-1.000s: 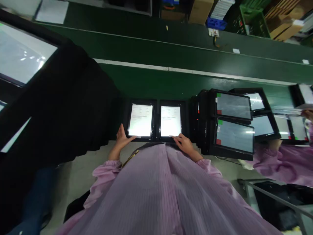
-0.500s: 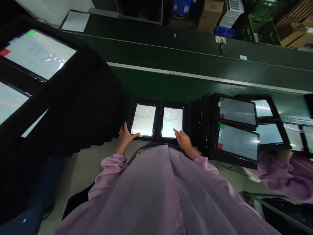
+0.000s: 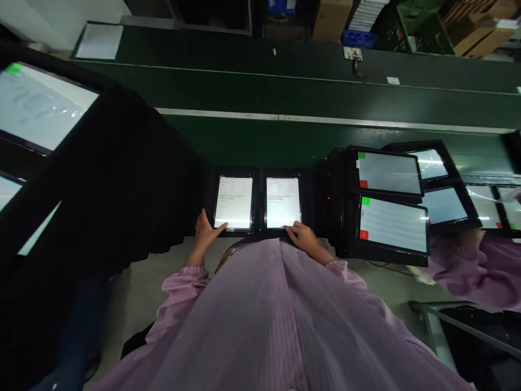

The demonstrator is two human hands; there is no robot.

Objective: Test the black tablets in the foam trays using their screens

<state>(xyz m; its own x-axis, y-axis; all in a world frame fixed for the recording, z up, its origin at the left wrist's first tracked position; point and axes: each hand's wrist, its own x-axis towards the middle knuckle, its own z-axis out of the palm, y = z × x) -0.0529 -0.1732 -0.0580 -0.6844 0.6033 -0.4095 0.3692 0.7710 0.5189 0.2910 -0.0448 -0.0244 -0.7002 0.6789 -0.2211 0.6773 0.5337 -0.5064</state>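
Two lit tablets stand side by side in dark holders in front of my body, both with pale screens of small text. At the lower left corner of the left tablet (image 3: 234, 202), my left hand (image 3: 205, 231) is open, thumb stretched over the bottom of the screen and fingers apart along the side. My right hand (image 3: 303, 238) is at the lower right of the right tablet (image 3: 282, 202), its index fingertip at the bottom edge of the screen. The other fingers of that hand are curled, and nothing shows in them.
To the right, screens with green and red corner squares (image 3: 393, 224) stand on black stands, a co-worker's sleeve (image 3: 494, 277) beyond. Larger screens (image 3: 44, 106) and black cloth (image 3: 134, 174) fill the left. A green bench (image 3: 228, 89) runs behind, with cardboard boxes (image 3: 331, 20) and a crate (image 3: 425, 27).
My right index finger has moved down from the lower screen to the bottom edge of the right tablet. My left hand stays at its corner. The lower right-hand screen has brightened. The view has shifted slightly.
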